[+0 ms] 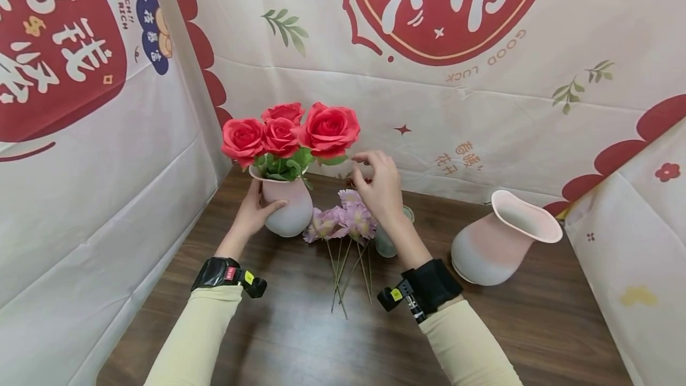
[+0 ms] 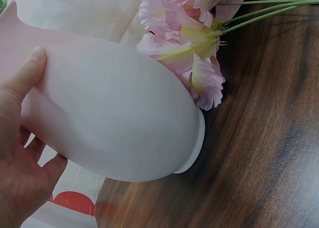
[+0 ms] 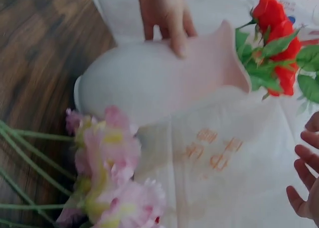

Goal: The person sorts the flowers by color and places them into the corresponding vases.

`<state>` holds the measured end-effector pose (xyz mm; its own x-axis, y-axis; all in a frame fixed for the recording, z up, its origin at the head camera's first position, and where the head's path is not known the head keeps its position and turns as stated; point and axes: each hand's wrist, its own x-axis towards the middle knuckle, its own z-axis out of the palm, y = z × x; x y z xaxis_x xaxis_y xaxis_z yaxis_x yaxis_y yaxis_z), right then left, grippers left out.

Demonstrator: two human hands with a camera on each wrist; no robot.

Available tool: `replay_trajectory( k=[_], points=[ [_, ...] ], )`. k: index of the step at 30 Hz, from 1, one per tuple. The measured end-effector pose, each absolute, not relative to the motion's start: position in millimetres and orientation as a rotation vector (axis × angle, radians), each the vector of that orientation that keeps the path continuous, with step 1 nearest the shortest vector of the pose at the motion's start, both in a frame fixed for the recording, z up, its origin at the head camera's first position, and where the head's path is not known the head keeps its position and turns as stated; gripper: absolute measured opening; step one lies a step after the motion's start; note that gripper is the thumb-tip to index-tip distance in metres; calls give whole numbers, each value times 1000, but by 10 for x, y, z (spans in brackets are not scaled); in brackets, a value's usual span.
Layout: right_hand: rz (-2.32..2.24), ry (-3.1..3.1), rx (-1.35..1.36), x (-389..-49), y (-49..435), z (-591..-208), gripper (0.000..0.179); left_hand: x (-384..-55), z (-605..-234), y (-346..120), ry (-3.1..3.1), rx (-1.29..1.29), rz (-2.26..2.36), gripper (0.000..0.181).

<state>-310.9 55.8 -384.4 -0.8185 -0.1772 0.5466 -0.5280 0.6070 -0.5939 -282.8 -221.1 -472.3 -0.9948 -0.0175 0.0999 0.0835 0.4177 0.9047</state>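
Observation:
A pink-to-white vase (image 1: pixel 289 210) stands at the left back of the table, holding several red roses (image 1: pixel 281 136) with green leaves. My left hand (image 1: pixel 250 213) grips its left side, the thumb (image 2: pixel 32 71) laid across the neck in the left wrist view. Just right of the blooms, my right hand (image 1: pixel 382 186) is raised with loosely bent fingers. In the right wrist view that hand (image 3: pixel 308 173) holds nothing and is apart from the roses. Pale purple flowers (image 1: pixel 348 219) with long thin stems lie on the table between the hands.
A second pink-to-white vase (image 1: pixel 485 249) sits at the right with its mouth leaning right. Behind my right forearm is a greenish translucent cup (image 1: pixel 384 244), partly hidden. Printed cloth walls (image 1: pixel 332 94) border the dark wooden table (image 1: pixel 300 350) at the back and sides.

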Motion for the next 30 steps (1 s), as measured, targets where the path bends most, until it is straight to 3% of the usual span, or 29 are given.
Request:
replay_trajectory(
  k=[6, 13, 30],
  points=[
    [1354, -2248, 685, -2976, 338, -3747, 23, -2840, -4742, -2241, -2570, -53, -1637, 88],
    [1695, -2268, 620, -2922, 31, -3688, 34, -2846, -4752, -2236, -2583, -52, -1638, 88],
    [1354, -2280, 645, -3019, -243, -3788, 19, -2848, -4749, -2211, -2560, -57, -1659, 88]
  ],
)
